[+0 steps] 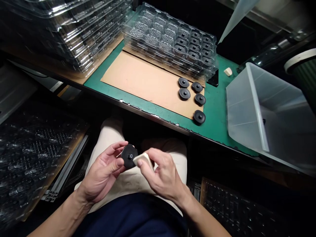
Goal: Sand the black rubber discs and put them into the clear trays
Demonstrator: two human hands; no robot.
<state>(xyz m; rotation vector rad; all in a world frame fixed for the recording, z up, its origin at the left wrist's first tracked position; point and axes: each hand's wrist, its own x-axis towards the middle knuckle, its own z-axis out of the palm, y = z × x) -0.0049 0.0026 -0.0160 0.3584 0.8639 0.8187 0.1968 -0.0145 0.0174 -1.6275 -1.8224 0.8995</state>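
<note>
Over my lap, my left hand (105, 171) grips a round black disc part (129, 155) between thumb and fingers. My right hand (163, 176) pinches a small cream-coloured block (144, 160) and presses it against the disc's edge. On the brown cardboard sheet (143, 79) of the green table lie several more black discs (184, 93), laid out in two short rows. A stack of clear plastic trays (170, 39) stands behind them, its right-hand pockets filled with black discs.
A translucent plastic bin (249, 108) sits at the table's right. Another cream block (228, 71) lies near the tray stack. More clear trays (74, 26) are piled at the back left, and dark trays (37, 154) sit low on my left.
</note>
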